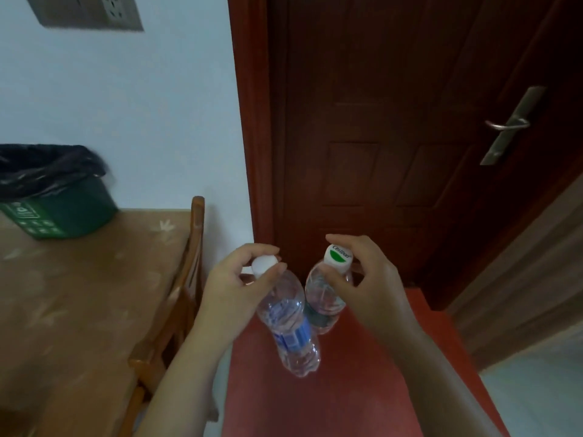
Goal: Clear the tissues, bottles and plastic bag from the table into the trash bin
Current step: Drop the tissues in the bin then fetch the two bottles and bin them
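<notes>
My left hand (235, 298) pinches the white cap of a clear plastic bottle with a blue label (291, 326), which hangs tilted above the red table (347, 389). My right hand (366, 279) grips the cap, white with a green mark, of a second clear bottle with a dark label (321, 305). The two bottles touch near their middles. The green trash bin (63, 197), lined with a black bag, stands far left on a brown-covered surface (79, 294). No tissues or plastic bag are in view.
A wooden chair (176, 310) stands between the brown surface and the red table. Behind is a dark red door (394, 121) with a metal handle (511, 124). A white wall with a socket plate (91, 11) fills the upper left.
</notes>
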Demonstrator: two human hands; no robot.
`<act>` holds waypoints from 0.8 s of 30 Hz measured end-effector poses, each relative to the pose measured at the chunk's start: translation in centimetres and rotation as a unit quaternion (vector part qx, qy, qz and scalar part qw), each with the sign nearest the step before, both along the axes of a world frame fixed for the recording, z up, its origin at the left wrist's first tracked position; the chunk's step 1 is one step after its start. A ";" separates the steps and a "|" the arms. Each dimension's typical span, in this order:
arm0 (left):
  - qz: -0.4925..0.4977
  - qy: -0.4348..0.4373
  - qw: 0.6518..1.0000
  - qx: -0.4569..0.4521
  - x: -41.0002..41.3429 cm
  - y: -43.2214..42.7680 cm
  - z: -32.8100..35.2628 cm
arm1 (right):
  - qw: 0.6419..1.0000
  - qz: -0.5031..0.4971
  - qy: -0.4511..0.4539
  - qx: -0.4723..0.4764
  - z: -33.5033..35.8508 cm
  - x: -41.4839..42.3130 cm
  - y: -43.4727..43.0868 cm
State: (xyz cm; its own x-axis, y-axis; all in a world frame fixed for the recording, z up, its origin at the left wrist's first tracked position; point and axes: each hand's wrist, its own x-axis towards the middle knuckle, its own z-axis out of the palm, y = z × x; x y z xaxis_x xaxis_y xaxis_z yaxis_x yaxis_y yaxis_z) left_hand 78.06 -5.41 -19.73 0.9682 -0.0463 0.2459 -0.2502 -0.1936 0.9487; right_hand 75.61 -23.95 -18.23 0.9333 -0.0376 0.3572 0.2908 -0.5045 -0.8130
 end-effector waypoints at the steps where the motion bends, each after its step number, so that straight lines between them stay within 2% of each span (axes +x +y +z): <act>1: 0.010 -0.001 1.000 0.001 1.5 0.1 0.2 | 1.000 0.008 -0.004 -0.002 0.3 1.7 0.1; 8: 0.080 -0.019 0.995 0.055 9.0 0.0 1.2 | 0.997 0.075 -0.013 0.007 1.3 11.9 0.2; 13: 0.167 -0.030 0.985 0.041 13.5 -0.7 1.9 | 0.990 0.139 -0.026 0.003 2.1 19.1 -0.2; 18: 0.289 -0.049 0.956 -0.013 16.5 -0.9 2.9 | 0.969 0.230 -0.077 -0.040 3.6 25.6 -0.3; 24: 0.417 -0.089 0.904 0.017 17.3 1.6 4.7 | 0.945 0.307 -0.110 -0.013 5.0 30.8 3.2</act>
State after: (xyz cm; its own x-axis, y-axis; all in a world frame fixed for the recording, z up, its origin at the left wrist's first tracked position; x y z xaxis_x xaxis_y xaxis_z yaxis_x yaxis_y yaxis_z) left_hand 95.40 -3.76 -15.08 0.6148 0.6713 0.4139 -0.1527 -0.4135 0.8976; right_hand 106.44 -20.74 -13.20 0.6786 0.4994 0.5386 0.6965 -0.2045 -0.6878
